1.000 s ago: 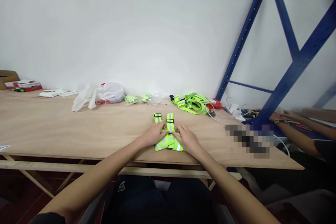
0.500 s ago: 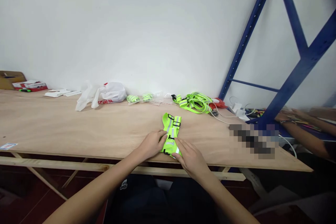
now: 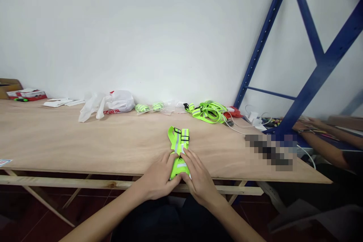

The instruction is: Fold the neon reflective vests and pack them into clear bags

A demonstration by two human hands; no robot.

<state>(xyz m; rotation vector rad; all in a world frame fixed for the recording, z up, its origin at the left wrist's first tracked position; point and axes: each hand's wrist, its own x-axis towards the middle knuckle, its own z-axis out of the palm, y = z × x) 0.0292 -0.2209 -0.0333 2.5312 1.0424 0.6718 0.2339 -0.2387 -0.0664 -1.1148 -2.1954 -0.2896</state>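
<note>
A neon yellow reflective strap harness (image 3: 176,145) lies folded at the table's front edge, its grey stripes showing and two strap ends with black slider buckles pointing away from me. My left hand (image 3: 160,176) grips the left side of the folded part, fingers on top and thumb at the near end. On the right side my right hand (image 3: 200,176) closes on the same bundle, its fingers lying over the straps. Both thumbs meet at the near end. The underside of the bundle is hidden.
More yellow reflective straps (image 3: 210,112) lie tangled at the back with a white cable. Left of them are two small bagged bundles (image 3: 142,108) and a white plastic bag (image 3: 120,101). A blue rack (image 3: 307,83) stands at right; beyond it are another person's arms (image 3: 323,141).
Both hands have moved toward me to the near end of the harness, and their thumbs have come together. The harness sits slightly nearer, with its folded end more covered.
</note>
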